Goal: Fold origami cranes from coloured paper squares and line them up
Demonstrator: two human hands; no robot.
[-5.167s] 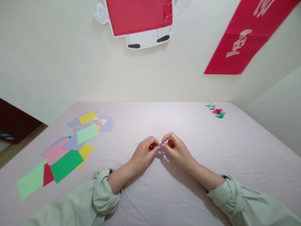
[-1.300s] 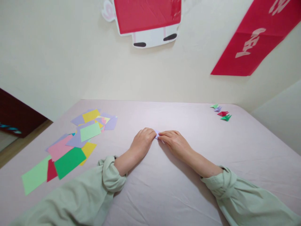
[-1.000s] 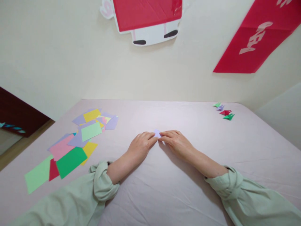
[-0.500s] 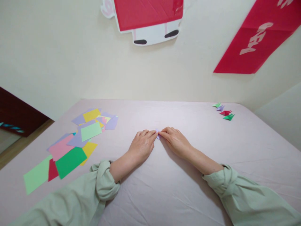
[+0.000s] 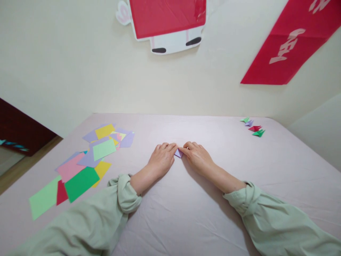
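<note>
A small folded piece of purple paper lies on the table between my hands, its visible part pointed like a triangle. My left hand is closed at the paper's left side, with its fingertips on the edge. From the other side my right hand pinches the paper's upper right edge between thumb and forefinger. My fingers cover part of the folds.
Loose coloured paper sheets overlap on the left of the pale-covered table. Several small folded paper shapes stand in a row at the far right. Behind the table rises a wall with red decorations.
More of the purple paper shows between my hands now. My left fingertips have drawn back slightly from the middle, and my right hand has shifted a little left.
</note>
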